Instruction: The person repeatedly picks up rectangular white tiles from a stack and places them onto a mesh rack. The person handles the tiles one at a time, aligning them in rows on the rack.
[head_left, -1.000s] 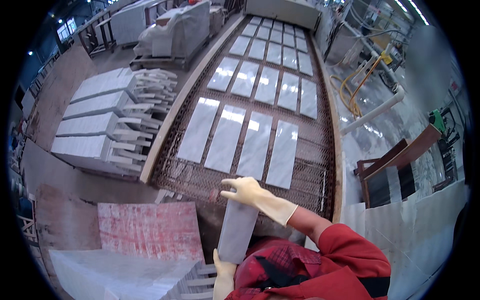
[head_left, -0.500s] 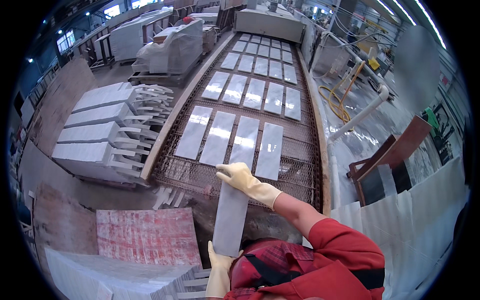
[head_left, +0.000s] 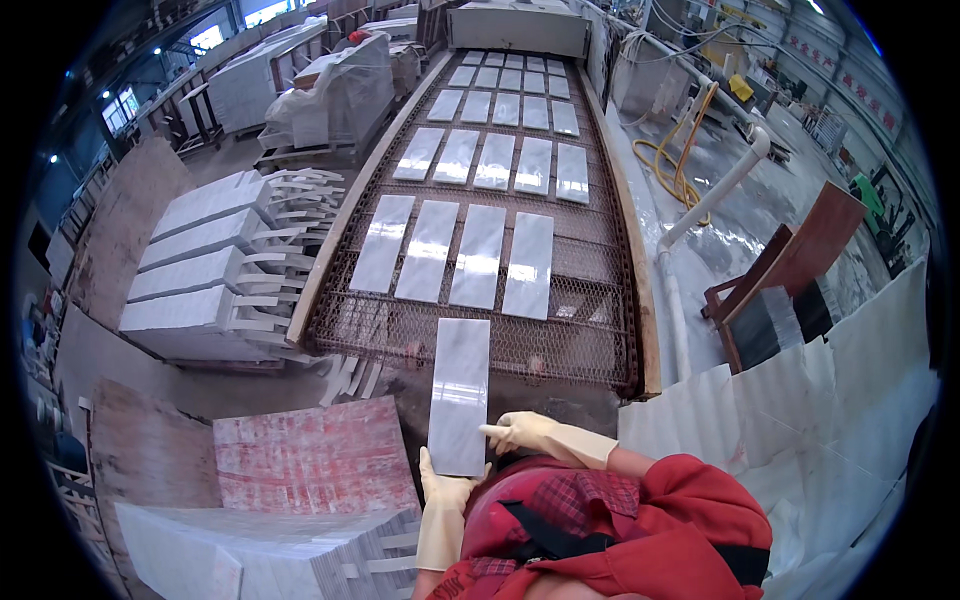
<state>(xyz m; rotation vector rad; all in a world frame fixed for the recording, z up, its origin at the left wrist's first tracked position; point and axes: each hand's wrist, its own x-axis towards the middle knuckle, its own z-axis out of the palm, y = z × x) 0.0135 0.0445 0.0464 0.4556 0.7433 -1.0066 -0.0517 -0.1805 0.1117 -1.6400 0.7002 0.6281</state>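
A long grey-white marble tile point(head_left: 460, 395) lies lengthwise in front of me, its far end reaching the near edge of the mesh conveyor point(head_left: 590, 345). My left hand point(head_left: 447, 490), in a cream rubber glove, is closed on the tile's near end, with its thumb along the left corner and fingers partly hidden beneath. At the right edge, near the lower end, my gloved right hand point(head_left: 525, 432) holds the tile with its fingertips. Several similar wet, shiny tiles lie in rows on the mesh; the nearest row includes a tile point(head_left: 528, 265) at its right.
Stacks of white slabs point(head_left: 180, 309) with strips between them stand left of the conveyor. A red-stained board point(head_left: 315, 455) and another tile stack point(head_left: 180, 550) are close on my left. White sheeting point(head_left: 760, 420), a white pipe point(head_left: 720, 195) and a brown stand point(head_left: 790, 265) are on the right.
My right hand has moved from the tile's far end back to its near right edge. The tile's far end now shows uncovered. Rows on the conveyor appear slightly farther away.
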